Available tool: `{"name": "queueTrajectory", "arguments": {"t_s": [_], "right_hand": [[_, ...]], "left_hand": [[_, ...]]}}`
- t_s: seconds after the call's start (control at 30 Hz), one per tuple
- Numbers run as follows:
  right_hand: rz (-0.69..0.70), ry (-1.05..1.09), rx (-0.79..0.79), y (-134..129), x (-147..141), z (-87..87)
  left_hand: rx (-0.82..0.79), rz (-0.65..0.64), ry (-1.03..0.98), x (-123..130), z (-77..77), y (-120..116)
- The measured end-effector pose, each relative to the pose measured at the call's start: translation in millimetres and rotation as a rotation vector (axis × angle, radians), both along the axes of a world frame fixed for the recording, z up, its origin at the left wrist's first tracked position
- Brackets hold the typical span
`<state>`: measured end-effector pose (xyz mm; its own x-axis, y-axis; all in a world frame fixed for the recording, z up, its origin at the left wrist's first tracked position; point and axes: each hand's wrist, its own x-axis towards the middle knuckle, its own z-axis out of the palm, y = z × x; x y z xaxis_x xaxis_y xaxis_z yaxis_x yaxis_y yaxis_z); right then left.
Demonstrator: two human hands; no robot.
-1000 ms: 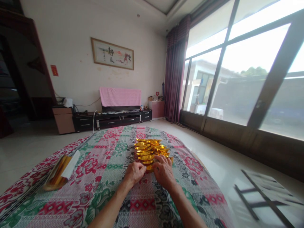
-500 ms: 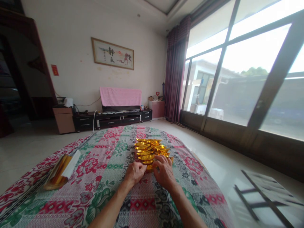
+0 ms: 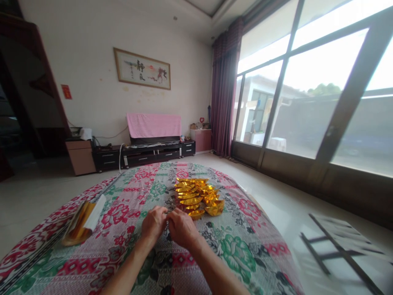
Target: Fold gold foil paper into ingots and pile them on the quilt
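Gold foil folded pieces (image 3: 190, 196), boat-shaped, stand in two rows on the flowered tablecloth (image 3: 119, 217). My left hand (image 3: 154, 223) and my right hand (image 3: 181, 227) are together just left of the nearest pieces, fingers curled in and fingertips meeting. Whatever they may pinch is hidden or too small to name. The right hand is close to the nearest gold piece (image 3: 196, 214). To the left lies a loose roll of gold and white paper sheets (image 3: 82, 223).
Beyond the table stands a low black cabinet (image 3: 144, 157) under a pink cloth (image 3: 154, 125). A low stool or rack (image 3: 344, 241) is on the floor at the right, near the glass doors (image 3: 310, 102).
Both hands have moved left, away from the gold pieces, and come together. The nearest pieces now show more fully. The view has shifted slightly.
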<state>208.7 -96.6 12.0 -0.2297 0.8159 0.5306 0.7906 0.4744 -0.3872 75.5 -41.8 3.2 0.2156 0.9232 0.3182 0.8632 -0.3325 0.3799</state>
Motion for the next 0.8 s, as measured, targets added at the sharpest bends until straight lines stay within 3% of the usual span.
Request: {"name": "queueTrajectory", "arguments": {"t_s": [0.27, 0.53, 0.8], "right_hand": [[0.015, 0.034, -0.059, 29, -60, -17.0], [-0.005, 0.090, -0.096, 43, -69, -16.9], [-0.056, 0.135, -0.230, 56, -69, -13.3]], "left_hand": [[0.123, -0.076, 0.106, -54, -22.2, 4], [0.137, -0.019, 0.073, -55, -28.0, 4], [0.149, 0.028, 0.067, -55, -36.6, 8]]}}
